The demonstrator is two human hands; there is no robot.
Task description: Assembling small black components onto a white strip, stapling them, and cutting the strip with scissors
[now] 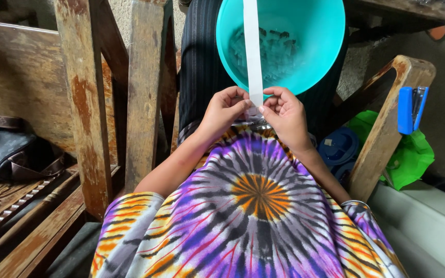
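left hand (226,110) + right hand (284,114) pinch lower end of white paper strip (252,51), centre frame, holding it taut | turquoise basin (325,56) on lap, perhaps small packets inside | blue stapler (411,109) within reach, right armrest

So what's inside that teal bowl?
The bowl holds small clear packets, blurred, some dark-tipped. A white strip, pinched by both hands, crosses it and covers part of the contents.

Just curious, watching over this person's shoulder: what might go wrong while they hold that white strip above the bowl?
The white strip is pinched only at its lower end by the left hand and right hand, so it might slip. The turquoise bowl sits on the lap and could tip. The blue stapler perched on the armrest may fall.
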